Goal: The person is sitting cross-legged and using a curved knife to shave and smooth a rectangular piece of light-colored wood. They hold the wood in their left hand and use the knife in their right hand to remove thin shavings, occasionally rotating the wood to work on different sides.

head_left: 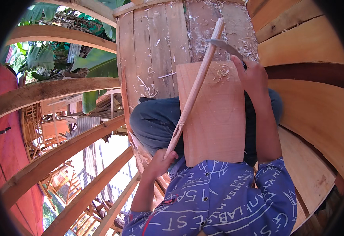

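My left hand (pixel 162 162) is closed round the lower end of a long wooden stick (pixel 197 84). The stick slants up and to the right, and a split or hollow shows in it a little above that hand. In my right hand (pixel 253 76) is a knife with a curved blade (pixel 227 48), its handle mostly hidden by the fingers. The blade lies against the stick near its far end. Beneath the stick, a flat wooden board (pixel 215 118) rests across my lap, with a small heap of curled shavings (pixel 222 74) on its far part.
My crossed legs (pixel 156 122) sit on a plank floor (pixel 152 47) strewn with shavings. On the left runs a railing of wooden bars (pixel 65 157), with plants and a corrugated sheet beyond. A curved plank wall (pixel 309 98) closes the right side.
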The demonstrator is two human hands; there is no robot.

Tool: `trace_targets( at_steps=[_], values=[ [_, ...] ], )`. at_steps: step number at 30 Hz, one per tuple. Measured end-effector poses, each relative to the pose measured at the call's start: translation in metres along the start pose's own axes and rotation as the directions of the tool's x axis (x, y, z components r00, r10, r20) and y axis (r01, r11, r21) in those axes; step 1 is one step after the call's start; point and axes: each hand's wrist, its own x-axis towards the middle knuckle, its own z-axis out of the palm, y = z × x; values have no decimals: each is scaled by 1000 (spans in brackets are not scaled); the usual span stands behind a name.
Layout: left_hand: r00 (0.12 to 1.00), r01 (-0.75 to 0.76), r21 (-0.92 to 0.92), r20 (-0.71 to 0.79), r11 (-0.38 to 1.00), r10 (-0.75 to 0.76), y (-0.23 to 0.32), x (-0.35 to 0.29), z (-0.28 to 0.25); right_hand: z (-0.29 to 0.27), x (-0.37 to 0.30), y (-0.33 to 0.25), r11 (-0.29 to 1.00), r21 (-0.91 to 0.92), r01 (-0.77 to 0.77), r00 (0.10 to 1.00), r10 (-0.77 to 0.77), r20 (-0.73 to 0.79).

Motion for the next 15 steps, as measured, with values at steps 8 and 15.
trace_targets(
  at_steps=[8,15],
  values=[
    [1000,-15,-6,20,1000,15,-2,2,-4,-10,-88,-49,943,151,297,827,-333,453],
    [1000,9,-2,4,1000,-9,6,-2,-1,1,-56,-42,989,115,94,961,-120,250]
  ],
)
